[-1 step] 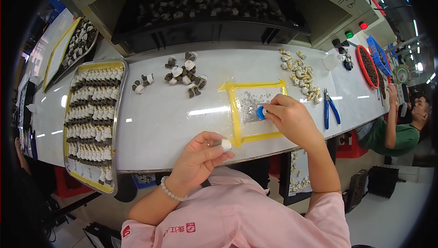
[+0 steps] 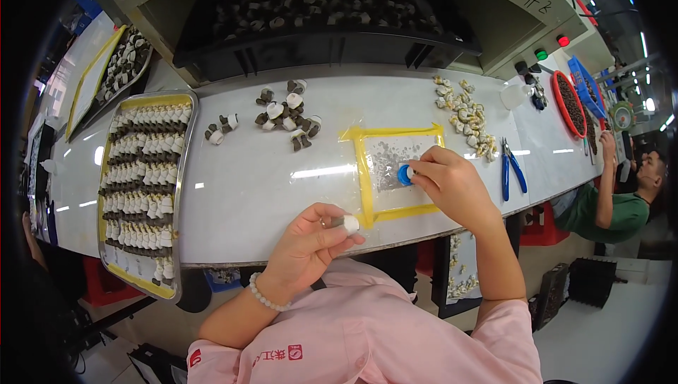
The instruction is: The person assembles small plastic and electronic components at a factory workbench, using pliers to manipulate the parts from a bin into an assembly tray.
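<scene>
My left hand (image 2: 311, 246) pinches a small white-and-dark figure part (image 2: 350, 224) by the front edge of the bench, its white end facing right. Over a clear sheet framed with yellow tape (image 2: 365, 193), my right hand (image 2: 446, 185) has thumb and forefinger closed on a small white piece (image 2: 412, 172). That piece is right against a round blue cap (image 2: 404, 175) on the sheet; whether it touches the inside is hidden by the fingers. Grey smears mark the sheet around the cap. More white-and-dark figure parts (image 2: 288, 111) lie in a loose group farther left.
Small white-and-yellow pieces (image 2: 466, 121) are heaped at the back right, near blue-handled pliers (image 2: 513, 169). A metal tray (image 2: 185, 144) with rows of assembled figures stands left. A black bin (image 2: 311, 51) is at the back. A person in green (image 2: 613, 213) sits far right.
</scene>
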### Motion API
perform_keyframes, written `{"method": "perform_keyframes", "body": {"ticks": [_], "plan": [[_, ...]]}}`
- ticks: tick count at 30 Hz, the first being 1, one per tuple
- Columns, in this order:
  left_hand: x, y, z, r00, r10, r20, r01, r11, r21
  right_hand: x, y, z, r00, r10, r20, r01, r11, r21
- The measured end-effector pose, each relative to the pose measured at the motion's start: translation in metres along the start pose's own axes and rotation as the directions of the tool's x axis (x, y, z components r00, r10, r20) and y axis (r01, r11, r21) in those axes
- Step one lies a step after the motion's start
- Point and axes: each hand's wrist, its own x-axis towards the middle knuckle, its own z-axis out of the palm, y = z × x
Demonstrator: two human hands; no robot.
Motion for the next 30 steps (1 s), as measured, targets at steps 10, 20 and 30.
{"method": "perform_keyframes", "body": {"ticks": [10, 20, 30], "plan": [[0.007, -0.007, -0.002, 0.991, 0.133, -0.002, -0.132, 0.983, 0.132, -0.018, -0.012, 0.017, 0.977, 0.195, -0.091, -0.091, 0.758, 0.646], [0.01, -0.013, -0.004, 0.971, 0.239, 0.024, -0.239, 0.952, 0.192, -0.016, -0.044, 0.019, 0.995, 0.098, -0.021, -0.046, 0.634, 0.772], [0.01, -0.025, -0.007, 0.933, 0.36, 0.013, -0.339, 0.864, 0.373, -0.017, -0.051, 0.031, 0.999, 0.052, 0.002, -0.036, 0.665, 0.746]]}}
